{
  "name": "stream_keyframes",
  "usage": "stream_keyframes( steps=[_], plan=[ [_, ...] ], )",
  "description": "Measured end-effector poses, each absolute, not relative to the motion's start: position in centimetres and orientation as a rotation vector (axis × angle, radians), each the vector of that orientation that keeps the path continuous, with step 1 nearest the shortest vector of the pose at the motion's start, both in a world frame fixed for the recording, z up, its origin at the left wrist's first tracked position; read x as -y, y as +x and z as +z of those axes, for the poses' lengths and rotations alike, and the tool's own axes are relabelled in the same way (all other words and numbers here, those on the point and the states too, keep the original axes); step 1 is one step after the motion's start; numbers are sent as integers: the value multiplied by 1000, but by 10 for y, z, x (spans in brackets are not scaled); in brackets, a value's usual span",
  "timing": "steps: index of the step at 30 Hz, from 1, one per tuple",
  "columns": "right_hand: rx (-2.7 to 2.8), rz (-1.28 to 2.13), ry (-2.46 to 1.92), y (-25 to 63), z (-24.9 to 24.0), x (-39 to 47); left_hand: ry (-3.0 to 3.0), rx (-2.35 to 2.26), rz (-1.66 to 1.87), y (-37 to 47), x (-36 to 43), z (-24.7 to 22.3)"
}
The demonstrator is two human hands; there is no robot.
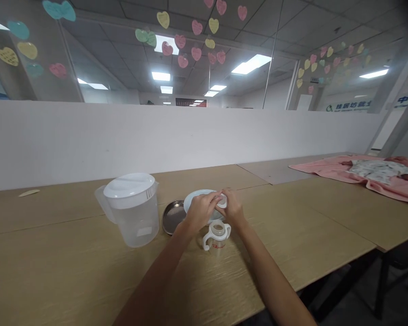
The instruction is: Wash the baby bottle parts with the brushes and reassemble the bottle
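Observation:
My left hand (200, 212) and my right hand (234, 209) meet over a pale bowl (194, 195). Both have their fingers closed around a small white ring-shaped cap (221, 201). Just below them, a clear baby bottle (218, 240) with two white side handles and red print stands upright on the table, its mouth uncovered. To the left of the bowl lies a round metal tray (172, 218), partly hidden by the bowl and my left hand.
A lidded clear plastic pitcher (136, 215) stands left of the tray on the wooden table (71, 271). At the far right, a baby doll (377, 170) in patterned clothes lies on a pink towel (326, 168). A white partition (190, 136) runs behind the table.

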State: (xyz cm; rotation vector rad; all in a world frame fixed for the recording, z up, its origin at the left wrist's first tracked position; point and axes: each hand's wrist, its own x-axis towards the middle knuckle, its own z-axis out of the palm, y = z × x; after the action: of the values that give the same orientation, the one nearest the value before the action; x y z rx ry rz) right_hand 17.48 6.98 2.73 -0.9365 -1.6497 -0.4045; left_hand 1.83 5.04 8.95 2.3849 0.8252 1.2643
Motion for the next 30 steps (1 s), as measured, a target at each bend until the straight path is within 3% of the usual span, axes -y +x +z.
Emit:
stream_keyframes(
  steps=[4, 7, 14, 18, 21, 24, 30],
  plan=[
    [1421, -415, -947, 178, 24, -69, 1936, -828, 1454, 9, -57, 103],
    [1266, -408, -1117, 186, 25, -75, 1942, -913, 1430, -5, -62, 110],
    [1583, -222, -1518, 202, 7, -97, 2669, -1623, 664, -8, -71, 77],
    [1609, -51, -1540, 206, -9, -108, 2659, -1655, 574, -10, -73, 73],
    [1636, 39, -1517, 208, -17, -115, 2618, -1639, 669, -20, -59, 105],
    [1647, 97, -1492, 209, -23, -120, 2399, -1610, 1093, -42, -31, 153],
    [1510, 200, -1470, 209, -29, -125, 2030, -2225, 1550, -128, 10, 207]
  ],
)
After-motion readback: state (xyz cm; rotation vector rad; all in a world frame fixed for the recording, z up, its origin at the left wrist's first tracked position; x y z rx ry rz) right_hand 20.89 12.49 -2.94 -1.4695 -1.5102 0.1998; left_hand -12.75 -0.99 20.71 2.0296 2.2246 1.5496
